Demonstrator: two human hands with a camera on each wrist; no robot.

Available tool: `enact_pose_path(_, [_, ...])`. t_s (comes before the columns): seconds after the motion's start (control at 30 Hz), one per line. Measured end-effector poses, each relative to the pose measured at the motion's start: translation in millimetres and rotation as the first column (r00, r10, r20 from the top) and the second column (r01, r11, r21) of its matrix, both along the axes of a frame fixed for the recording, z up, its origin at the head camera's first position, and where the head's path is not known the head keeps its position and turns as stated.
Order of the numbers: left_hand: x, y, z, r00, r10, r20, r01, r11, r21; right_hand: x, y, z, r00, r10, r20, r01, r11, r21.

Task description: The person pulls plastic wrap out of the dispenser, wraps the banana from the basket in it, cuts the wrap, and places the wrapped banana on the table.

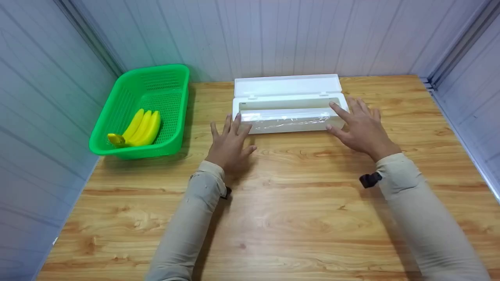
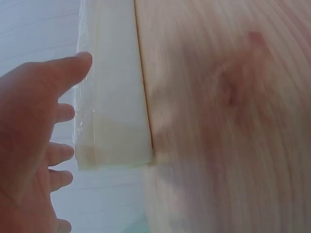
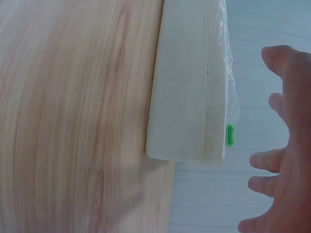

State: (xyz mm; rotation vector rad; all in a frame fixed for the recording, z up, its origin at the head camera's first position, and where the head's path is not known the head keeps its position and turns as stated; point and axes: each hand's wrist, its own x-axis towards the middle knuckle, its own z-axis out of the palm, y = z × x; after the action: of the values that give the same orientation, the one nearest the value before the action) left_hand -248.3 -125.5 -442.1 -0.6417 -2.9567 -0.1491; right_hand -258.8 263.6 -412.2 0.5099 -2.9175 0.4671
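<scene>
A long white cling film dispenser box (image 1: 289,127) lies near the back wall, its lid (image 1: 287,85) swung back. Clear plastic film (image 1: 287,117) drapes over its front edge. The left hand (image 1: 228,146), fingers spread, is at the box's left end; its thumb overlaps the film edge in the left wrist view. Over the right end of the box reaches the right hand (image 1: 361,127), also with spread fingers and holding nothing. In the right wrist view, a small green piece (image 3: 230,135) shows at the box's top edge near that end.
To the left stands a green plastic basket (image 1: 181,113) with a bunch of yellow bananas (image 1: 142,128) inside. Pale panelled walls (image 1: 285,39) enclose the wooden table (image 1: 281,218) at the back and both sides.
</scene>
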Motion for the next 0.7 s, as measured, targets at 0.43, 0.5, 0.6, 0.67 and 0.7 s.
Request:
enact_pose_path(0.43, [-5.8,5.6,-3.0,0.999,0.052,0.006,-0.052,0.999,0.016,-4.7,-11.5,-14.1,0.982,0.016,-0.186,-0.034,0.995,-0.095])
enact_pose_path(0.5, [-7.2,6.3,-2.5,0.998,0.062,0.003,-0.062,0.998,0.024,-6.2,-13.1,-15.6,0.978,0.014,-0.209,-0.037,0.994,-0.105])
enact_pose_path(0.6, [-8.6,7.2,0.1,0.997,0.071,-0.017,-0.07,0.997,0.027,-8.3,-14.8,-17.9,0.974,0.008,-0.228,-0.034,0.993,-0.11])
enact_pose_path(0.67, [-9.2,7.6,1.9,0.997,0.071,-0.038,-0.07,0.997,0.025,-9.3,-15.6,-19.8,0.973,0.0,-0.23,-0.027,0.993,-0.113])
enact_pose_path(0.7, [-9.2,7.7,2.6,0.996,0.07,-0.047,-0.069,0.997,0.025,-9.7,-15.9,-20.9,0.973,-0.005,-0.23,-0.022,0.993,-0.115])
